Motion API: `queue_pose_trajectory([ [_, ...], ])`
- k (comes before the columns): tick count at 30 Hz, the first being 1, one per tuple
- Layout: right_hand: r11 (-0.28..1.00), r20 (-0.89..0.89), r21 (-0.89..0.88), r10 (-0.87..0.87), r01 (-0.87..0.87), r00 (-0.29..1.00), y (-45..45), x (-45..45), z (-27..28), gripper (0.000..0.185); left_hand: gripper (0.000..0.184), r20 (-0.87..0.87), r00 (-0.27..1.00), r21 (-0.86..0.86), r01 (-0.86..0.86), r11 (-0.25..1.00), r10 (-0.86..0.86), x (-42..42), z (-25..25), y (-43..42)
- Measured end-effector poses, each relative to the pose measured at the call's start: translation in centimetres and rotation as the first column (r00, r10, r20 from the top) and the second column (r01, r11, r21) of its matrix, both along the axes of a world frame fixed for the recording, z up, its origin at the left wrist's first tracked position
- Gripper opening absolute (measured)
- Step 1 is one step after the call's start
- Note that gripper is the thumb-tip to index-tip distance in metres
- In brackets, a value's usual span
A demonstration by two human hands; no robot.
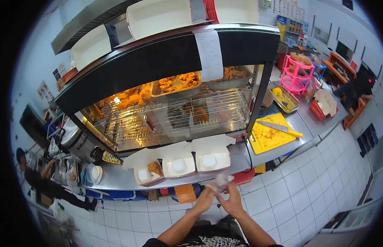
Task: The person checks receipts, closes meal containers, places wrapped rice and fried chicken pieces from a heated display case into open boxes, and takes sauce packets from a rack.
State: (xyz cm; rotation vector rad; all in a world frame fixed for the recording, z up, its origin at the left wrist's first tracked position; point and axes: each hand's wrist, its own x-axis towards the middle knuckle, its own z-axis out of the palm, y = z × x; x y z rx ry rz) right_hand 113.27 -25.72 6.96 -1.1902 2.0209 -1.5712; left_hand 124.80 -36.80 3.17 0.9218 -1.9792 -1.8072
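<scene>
My left hand (204, 199) and my right hand (232, 201) are close together in front of the counter, with a crumpled clear plastic piece (221, 182) between their fingers. The left hand is smeared by motion, its fingers against the plastic. My right hand's fingers are bent at the plastic's lower right side. Just beyond stand three open white boxes in a row. The left box (138, 159) holds a white round lump (145, 175) and a brown fried piece (154, 168). A white lump (178, 166) sits in the middle box, another (209, 161) in the right box.
A lit warming cabinet (166, 53) with fried food stands behind the boxes. On the right, a knife (273, 126) lies on a yellow cutting board (270, 138). One person (39, 179) stands far left; another (353, 91) is far right.
</scene>
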Motion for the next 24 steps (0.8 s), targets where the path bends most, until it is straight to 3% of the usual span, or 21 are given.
queue_pose_trajectory([
  [4, 0.992, -0.003, -0.039, -0.123, 0.123, 0.992, 1.8, -4.5, -2.6, 0.011, 0.054, -0.062, 0.976, 0.026, 0.213, 0.977, -0.211, -3.8, 0.7, 2.5],
  [7, 0.984, 0.189, -0.108, -0.121, 0.143, 0.974, 2.9, -7.0, -4.0, 0.01, 0.056, 0.193, 0.879, -0.114, 0.462, 0.879, -0.437, -3.0, 7.8, 0.9],
  [9, 0.975, 0.432, -0.178, -0.044, 0.132, 0.901, 2.9, -7.7, -3.9, 0.009, 0.054, 0.093, 0.798, -0.346, 0.587, 0.732, -0.596, -1.6, 13.9, 0.1],
  [12, 0.965, 0.569, -0.229, 0.026, 0.129, 0.822, 2.4, -8.8, -4.6, 0.011, 0.057, -0.08, 0.796, -0.029, 0.6, 0.8, -0.6, -0.1, 18.0, -4.2],
  [13, 0.968, 0.57, -0.214, 0.012, 0.134, 0.821, 2.3, -9.5, -4.4, 0.011, 0.054, 0.077, 0.918, -0.251, 0.395, 0.884, -0.389, 0.3, 18.6, -6.5],
  [14, 0.97, 0.571, -0.198, -0.005, 0.143, 0.821, 2.1, -10.3, -4.3, 0.011, 0.051, 0.167, 0.978, -0.485, 0.19, 0.853, -0.123, 0.7, 18.9, -8.8],
  [15, 0.971, 0.545, -0.17, -0.047, 0.166, 0.837, 2.2, -11.4, -4.6, 0.011, 0.055, 0.069, 0.959, -0.712, -0.146, 0.687, 0.276, 0.7, 18.6, -10.9],
  [16, 0.971, 0.516, -0.144, -0.091, 0.191, 0.851, 2.3, -13.0, -5.3, 0.012, 0.055, -0.187, 0.873, -0.765, -0.417, 0.49, 0.45, 0.6, 17.2, -14.5],
  [17, 0.968, 0.488, -0.117, -0.137, 0.22, 0.862, 2.5, -14.3, -5.4, 0.012, 0.054, -0.442, 0.707, -0.723, -0.645, 0.246, 0.553, 0.2, 16.4, -17.8],
  [20, 0.926, 0.458, -0.123, -0.266, 0.357, 0.848, 2.3, -18.4, -4.5, 0.013, 0.048, -0.463, 0.649, -0.793, -0.607, 0.043, 0.604, 0.2, 16.0, -23.3],
  [23, 0.89, 0.373, -0.118, -0.37, 0.44, 0.851, 1.6, -22.0, -4.0, 0.012, 0.041, -0.441, 0.689, -0.779, -0.612, 0.135, 0.575, 0.5, 13.1, -27.1],
  [24, 0.877, 0.366, -0.103, -0.406, 0.47, 0.837, 1.1, -23.0, -4.1, 0.011, 0.035, -0.515, 0.675, -0.768, -0.637, 0.066, 0.528, 0.4, 12.6, -27.6],
])
